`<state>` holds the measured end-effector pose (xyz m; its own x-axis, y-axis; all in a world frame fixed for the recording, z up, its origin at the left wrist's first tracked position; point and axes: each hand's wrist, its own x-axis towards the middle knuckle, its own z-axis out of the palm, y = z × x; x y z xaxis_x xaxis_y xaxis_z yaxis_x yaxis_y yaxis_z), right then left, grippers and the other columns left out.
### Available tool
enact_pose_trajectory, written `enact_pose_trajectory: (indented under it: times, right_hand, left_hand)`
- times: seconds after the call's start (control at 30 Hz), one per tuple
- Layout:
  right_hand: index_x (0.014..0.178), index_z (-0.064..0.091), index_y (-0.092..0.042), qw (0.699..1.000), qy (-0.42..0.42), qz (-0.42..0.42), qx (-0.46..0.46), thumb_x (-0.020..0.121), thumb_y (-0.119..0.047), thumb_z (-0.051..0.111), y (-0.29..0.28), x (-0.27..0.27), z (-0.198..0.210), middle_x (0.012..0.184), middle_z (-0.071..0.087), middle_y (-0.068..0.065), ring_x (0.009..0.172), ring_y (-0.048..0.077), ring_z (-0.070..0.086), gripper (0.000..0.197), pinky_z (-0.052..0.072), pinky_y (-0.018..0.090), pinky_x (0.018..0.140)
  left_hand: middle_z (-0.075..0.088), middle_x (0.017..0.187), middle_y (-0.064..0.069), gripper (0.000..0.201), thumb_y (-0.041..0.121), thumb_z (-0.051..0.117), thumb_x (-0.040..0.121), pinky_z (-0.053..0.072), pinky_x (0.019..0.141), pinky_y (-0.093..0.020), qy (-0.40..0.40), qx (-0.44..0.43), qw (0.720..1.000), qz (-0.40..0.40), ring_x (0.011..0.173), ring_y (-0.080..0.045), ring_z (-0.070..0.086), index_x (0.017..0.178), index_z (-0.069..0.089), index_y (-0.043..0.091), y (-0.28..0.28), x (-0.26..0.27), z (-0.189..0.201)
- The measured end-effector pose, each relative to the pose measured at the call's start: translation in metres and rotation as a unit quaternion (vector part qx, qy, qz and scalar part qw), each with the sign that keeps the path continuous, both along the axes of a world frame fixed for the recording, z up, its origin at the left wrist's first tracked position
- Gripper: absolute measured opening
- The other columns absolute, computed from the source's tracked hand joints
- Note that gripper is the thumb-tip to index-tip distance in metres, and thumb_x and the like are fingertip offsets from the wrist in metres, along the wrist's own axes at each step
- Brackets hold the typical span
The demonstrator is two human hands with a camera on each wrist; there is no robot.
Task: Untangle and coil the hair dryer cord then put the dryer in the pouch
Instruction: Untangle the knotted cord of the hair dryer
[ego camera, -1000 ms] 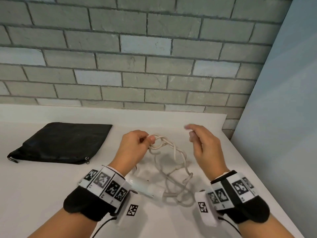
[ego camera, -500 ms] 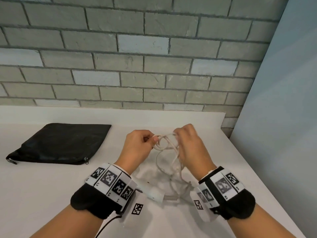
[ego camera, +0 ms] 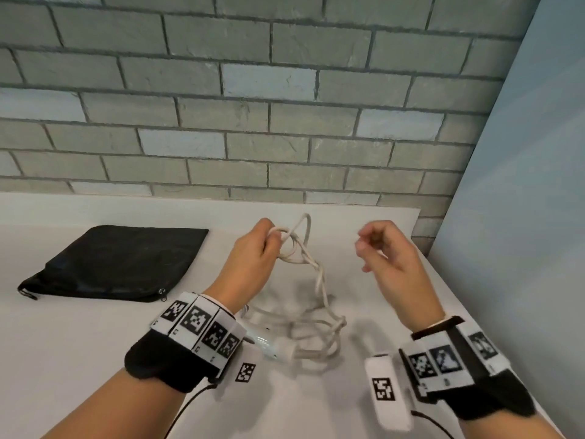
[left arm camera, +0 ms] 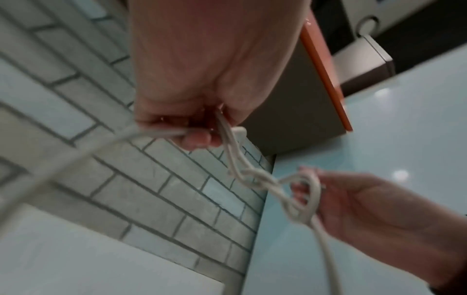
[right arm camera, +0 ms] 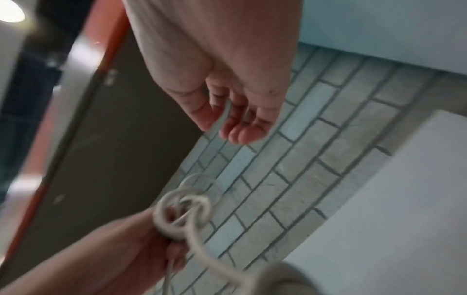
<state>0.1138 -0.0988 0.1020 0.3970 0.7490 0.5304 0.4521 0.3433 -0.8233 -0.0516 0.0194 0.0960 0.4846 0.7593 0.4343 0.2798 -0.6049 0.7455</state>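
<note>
The white hair dryer [ego camera: 269, 346] lies on the white table [ego camera: 79, 359], partly hidden under my left wrist. Its pale cord [ego camera: 319, 280] rises from a tangle beside the dryer to my left hand [ego camera: 273, 239], which grips a knot of loops above the table; one loop stands up past the fingers. The left wrist view shows that hand [left arm camera: 199, 137] pinching the twisted cord [left arm camera: 252, 175]. My right hand [ego camera: 370, 245] hovers to the right with curled fingers, apart from the cord, and no strand reaches it. The black zip pouch [ego camera: 120, 261] lies flat at the left.
A grey brick wall [ego camera: 285, 122] runs along the back of the table. A pale blue panel [ego camera: 522, 217] stands at the right, close to the table's right edge. Bare tabletop lies between the pouch and the dryer.
Half a second ago my right hand was at the knot with the left; it has since let go and drawn away to the right. The left hand has lifted the cord a little higher.
</note>
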Motion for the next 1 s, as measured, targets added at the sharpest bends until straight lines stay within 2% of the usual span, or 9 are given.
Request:
enact_pose_trajectory:
  times: [0.1, 0.17, 0.3, 0.47, 0.6, 0.67, 0.77, 0.9, 1.0]
  right_hand:
    - [0.110, 0.059, -0.023, 0.968, -0.249, 0.013, 0.030, 0.086, -0.011, 0.055, 0.004, -0.026, 0.009, 0.111, 0.053, -0.003, 0.090, 0.002, 0.051, 0.028, 0.042, 0.011, 0.077]
    - [0.118, 0.057, -0.015, 0.925, -0.380, 0.016, -0.021, 0.085, -0.008, 0.055, 0.014, -0.032, 0.008, 0.116, 0.055, 0.003, 0.097, 0.012, 0.052, 0.034, 0.039, 0.013, 0.084]
    - [0.096, 0.063, -0.008, 0.899, -0.434, -0.052, -0.021, 0.083, -0.012, 0.055, 0.023, -0.024, 0.008, 0.083, 0.062, 0.011, 0.068, 0.028, 0.061, 0.016, 0.051, 0.036, 0.059]
    - [0.088, 0.053, -0.012, 0.976, -0.160, -0.147, 0.009, 0.094, -0.017, 0.044, 0.017, 0.008, 0.006, 0.063, 0.056, -0.004, 0.050, 0.007, 0.050, 0.013, 0.038, 0.014, 0.050]
    - [0.077, 0.047, -0.019, 0.971, 0.134, -0.195, 0.033, 0.096, -0.013, 0.036, 0.023, 0.018, -0.008, 0.069, 0.057, 0.002, 0.031, 0.004, 0.042, 0.023, 0.032, 0.017, 0.033]
    - [0.074, 0.048, -0.016, 0.964, 0.197, -0.179, -0.022, 0.095, -0.009, 0.037, 0.025, 0.023, -0.019, 0.069, 0.057, 0.006, 0.031, 0.006, 0.044, 0.026, 0.030, 0.017, 0.032]
    - [0.091, 0.061, -0.010, 0.968, -0.013, -0.208, -0.139, 0.089, -0.003, 0.048, 0.023, 0.026, -0.027, 0.089, 0.056, 0.009, 0.056, 0.017, 0.055, 0.014, 0.042, 0.019, 0.058]
    - [0.112, 0.056, -0.006, 0.962, -0.215, -0.151, 0.072, 0.084, 0.003, 0.048, 0.007, -0.002, 0.007, 0.103, 0.043, 0.001, 0.064, 0.003, 0.046, 0.030, 0.036, 0.006, 0.064]
    - [0.117, 0.053, -0.012, 0.943, -0.329, -0.042, 0.021, 0.087, -0.015, 0.053, 0.009, -0.023, 0.016, 0.099, 0.054, 0.002, 0.075, 0.000, 0.046, 0.030, 0.037, 0.008, 0.070]
  left_hand:
    - [0.051, 0.065, 0.008, 0.021, 0.022, 0.039, 0.095, 0.036, 0.055, -0.015, 0.013, 0.008, 0.999, -0.047, 0.060, -0.008, 0.049, 0.077, 0.047, 0.017, -0.008, 0.007, -0.004]
    - [0.056, 0.070, 0.011, 0.022, 0.019, 0.039, 0.095, 0.041, 0.063, -0.020, 0.015, 0.001, 0.997, -0.072, 0.067, -0.004, 0.055, 0.075, 0.049, 0.024, -0.012, 0.010, -0.004]
    - [0.060, 0.070, 0.007, 0.023, 0.021, 0.040, 0.096, 0.044, 0.059, -0.020, -0.005, -0.040, 0.997, -0.070, 0.051, 0.001, 0.052, 0.073, 0.047, 0.022, -0.010, 0.004, -0.004]
    - [0.063, 0.067, -0.009, 0.025, 0.023, 0.038, 0.096, 0.048, 0.070, -0.041, -0.039, -0.085, 0.995, -0.043, 0.051, -0.009, 0.055, 0.078, 0.046, 0.009, 0.005, -0.010, -0.008]
    - [0.056, 0.062, 0.002, 0.025, 0.023, 0.039, 0.096, 0.043, 0.064, -0.028, -0.037, -0.080, 0.995, -0.045, 0.053, -0.006, 0.051, 0.072, 0.043, 0.016, 0.004, -0.009, -0.007]
    - [0.050, 0.063, 0.003, 0.025, 0.025, 0.037, 0.096, 0.043, 0.060, -0.022, -0.025, -0.037, 0.998, -0.043, 0.059, -0.012, 0.050, 0.072, 0.040, 0.022, 0.000, -0.007, -0.004]
    - [0.049, 0.064, -0.001, 0.021, 0.026, 0.035, 0.097, 0.036, 0.053, -0.018, -0.010, 0.035, 0.998, -0.058, 0.055, -0.010, 0.043, 0.080, 0.040, 0.016, -0.006, -0.005, 0.003]
    - [0.040, 0.057, 0.009, 0.015, 0.024, 0.036, 0.097, 0.032, 0.051, -0.015, 0.011, 0.136, 0.985, -0.104, 0.055, -0.006, 0.042, 0.085, 0.040, 0.015, -0.016, 0.005, 0.013]
    - [0.046, 0.063, 0.010, 0.011, 0.027, 0.037, 0.094, 0.033, 0.055, -0.014, -0.001, 0.165, 0.978, -0.126, 0.061, -0.006, 0.048, 0.086, 0.040, 0.021, -0.018, 0.013, 0.018]
